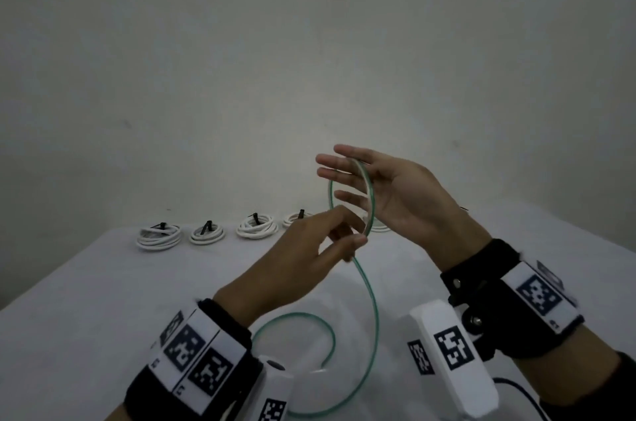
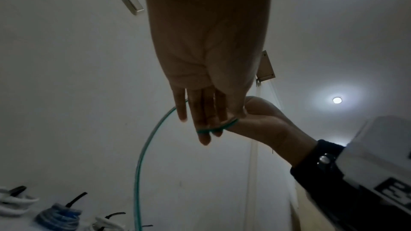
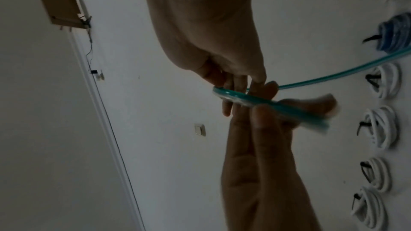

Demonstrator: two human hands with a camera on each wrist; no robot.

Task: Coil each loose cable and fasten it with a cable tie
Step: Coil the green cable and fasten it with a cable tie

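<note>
Your left hand pinches the green cable looped round your open right hand; tied white coils line the table behind

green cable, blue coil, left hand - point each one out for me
green cable (image 1: 375,317), head view, on the loose stretch hanging below the hands.
blue coil (image 3: 398,32), right wrist view, on its wound turns.
left hand (image 1: 303,258), head view, on the back of the hand.

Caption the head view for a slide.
Left hand winds green cable around open right hand; tied coils behind.
</note>
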